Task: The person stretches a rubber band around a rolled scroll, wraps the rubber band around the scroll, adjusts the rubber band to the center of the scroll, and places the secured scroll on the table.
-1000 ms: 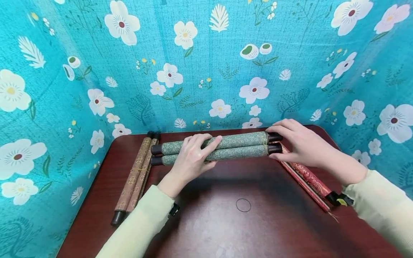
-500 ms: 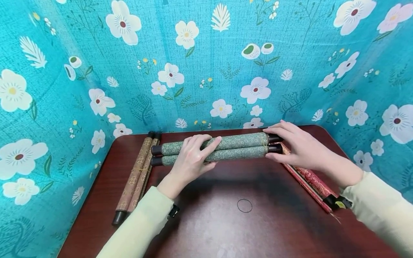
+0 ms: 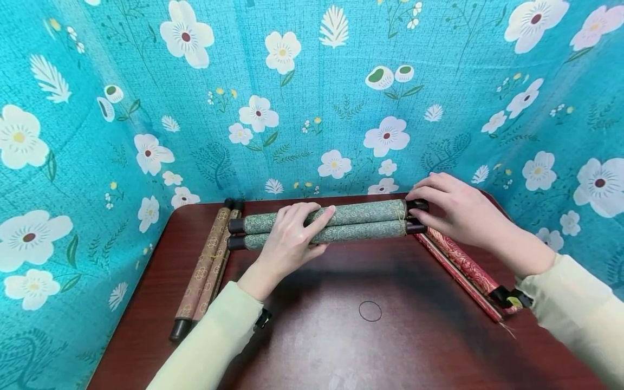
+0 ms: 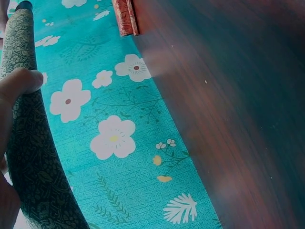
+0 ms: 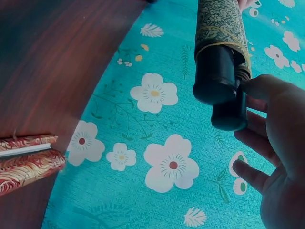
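A hanging scroll (image 3: 365,212) rolled from both ends into two green patterned rolls is held level above the table. Dark knobs cap its ends, and a thin yellowish cord circles it near the right end. My left hand (image 3: 291,233) grips the scroll left of its middle, thumb along the near side; in the left wrist view that thumb (image 4: 31,81) lies across the green cloth. At the right end my right hand (image 3: 460,211) pinches the far roll's dark knob (image 5: 229,112), thumb at its neck. The near roll's larger-looking knob (image 5: 214,78) is outside those fingers.
A brown patterned pair of rolls (image 3: 202,276) lies at the table's left side. On the right, partly under my right arm, lies a red patterned pair (image 3: 468,265). A thin dark ring (image 3: 370,311) rests on the table (image 3: 312,346). Flowered blue cloth (image 3: 312,97) hangs behind.
My right thumb has moved up from beside the near knob to the far roll's knob, and that hand has shifted slightly right. My left hand and the scroll have stayed nearly still.
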Demonstrator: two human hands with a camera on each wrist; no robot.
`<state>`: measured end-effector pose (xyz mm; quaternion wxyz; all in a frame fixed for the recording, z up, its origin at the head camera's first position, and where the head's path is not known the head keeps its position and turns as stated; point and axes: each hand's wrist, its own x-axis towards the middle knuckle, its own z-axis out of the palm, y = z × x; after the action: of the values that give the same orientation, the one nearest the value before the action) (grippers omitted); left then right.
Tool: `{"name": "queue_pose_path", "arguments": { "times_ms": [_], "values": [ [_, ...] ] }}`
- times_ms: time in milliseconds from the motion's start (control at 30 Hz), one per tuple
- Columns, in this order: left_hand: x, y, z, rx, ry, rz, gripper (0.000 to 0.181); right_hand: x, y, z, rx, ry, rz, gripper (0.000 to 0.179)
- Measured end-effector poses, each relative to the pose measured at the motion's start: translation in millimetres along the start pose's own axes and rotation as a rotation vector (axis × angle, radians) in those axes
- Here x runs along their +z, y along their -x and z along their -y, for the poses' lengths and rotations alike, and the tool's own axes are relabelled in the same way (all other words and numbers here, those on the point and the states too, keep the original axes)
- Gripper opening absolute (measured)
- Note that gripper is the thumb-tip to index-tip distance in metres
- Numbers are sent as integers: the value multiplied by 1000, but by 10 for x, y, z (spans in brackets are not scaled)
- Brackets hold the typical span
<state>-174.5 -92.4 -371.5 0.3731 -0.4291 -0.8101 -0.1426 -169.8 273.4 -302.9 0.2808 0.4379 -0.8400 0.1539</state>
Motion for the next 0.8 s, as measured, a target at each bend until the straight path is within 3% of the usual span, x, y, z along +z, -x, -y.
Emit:
{"name": "queue_pose_path", "arguments": {
  "times_ms": [133, 400, 667, 800],
  "values": [
    [9, 1, -7, -2, -7, 5, 81, 17, -41, 8, -70, 25, -17, 47],
    [14, 6, -17, -7, 4, 13, 80, 25, -64, 74, -168, 52, -50, 37],
    [15, 9, -28, 3, 5, 13, 79, 5, -25, 118, -123, 38, 23, 39],
    [20, 12, -35, 7, 3, 13, 78, 12, -7, 123, -111, 12, 54, 26]
  ]
}}
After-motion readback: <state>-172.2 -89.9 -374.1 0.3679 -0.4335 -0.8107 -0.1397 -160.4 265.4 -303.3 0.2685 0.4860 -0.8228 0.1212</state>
